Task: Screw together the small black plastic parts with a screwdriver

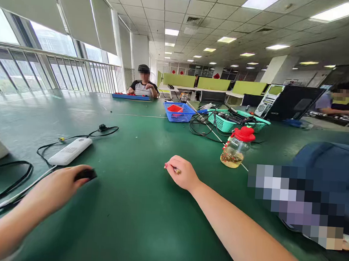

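My left hand (60, 182) is closed around a small black object (86, 174) held just above the green tabletop (127, 222). Its exact kind I cannot make out. Near that hand lies a white power strip (71, 151) with a black cord. Over the middle of the table, my right hand (182, 172) pinches a thin object with a brownish-gold end (176, 170); most of it is hidden inside the fingers. Beyond my right hand, a clear bottle with a red lid (237, 147) stands upright, partly filled with yellowish liquid and dark bits.
A blue basket (179, 117) holds a red container. Beside it, a teal basket (226, 125) is heaped with black cables. At the right lies a dark blue cloth item (329, 163), partly blurred. A person (143, 87) sits at the far end behind a blue tray (131, 96).
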Motion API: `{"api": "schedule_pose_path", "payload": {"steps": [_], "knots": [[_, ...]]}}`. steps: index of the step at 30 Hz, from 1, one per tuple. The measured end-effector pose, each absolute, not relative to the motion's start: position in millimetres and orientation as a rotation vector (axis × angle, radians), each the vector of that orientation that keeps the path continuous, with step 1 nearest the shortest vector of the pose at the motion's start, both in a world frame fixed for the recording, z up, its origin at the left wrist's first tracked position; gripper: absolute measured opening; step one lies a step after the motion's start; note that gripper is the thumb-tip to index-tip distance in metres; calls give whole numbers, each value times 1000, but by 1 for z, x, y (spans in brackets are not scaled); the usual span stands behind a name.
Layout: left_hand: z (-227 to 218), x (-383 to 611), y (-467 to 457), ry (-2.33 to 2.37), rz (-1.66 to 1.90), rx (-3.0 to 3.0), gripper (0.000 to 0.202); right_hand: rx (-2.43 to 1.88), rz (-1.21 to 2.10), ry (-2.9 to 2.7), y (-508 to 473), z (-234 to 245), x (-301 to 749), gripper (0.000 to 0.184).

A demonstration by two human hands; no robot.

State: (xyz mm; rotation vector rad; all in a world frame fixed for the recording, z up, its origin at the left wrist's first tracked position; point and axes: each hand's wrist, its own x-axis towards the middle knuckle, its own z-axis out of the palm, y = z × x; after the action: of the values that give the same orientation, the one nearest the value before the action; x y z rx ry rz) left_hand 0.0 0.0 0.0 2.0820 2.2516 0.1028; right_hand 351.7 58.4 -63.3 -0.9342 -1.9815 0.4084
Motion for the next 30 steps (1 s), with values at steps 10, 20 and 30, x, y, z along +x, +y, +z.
{"api": "schedule_pose_path", "payload": {"steps": [10,20,30], "knots": [[-20,160,91,1673,243,2578,27,-1182,603,-1518,85,-73,379,59],[-61,169,130,1470,563,2440,39,-1044,396,-1677,72,-64,370,36],[-65,164,128,1461,623,2225,40,-893,179,-2244,54,-57,358,19]]}}
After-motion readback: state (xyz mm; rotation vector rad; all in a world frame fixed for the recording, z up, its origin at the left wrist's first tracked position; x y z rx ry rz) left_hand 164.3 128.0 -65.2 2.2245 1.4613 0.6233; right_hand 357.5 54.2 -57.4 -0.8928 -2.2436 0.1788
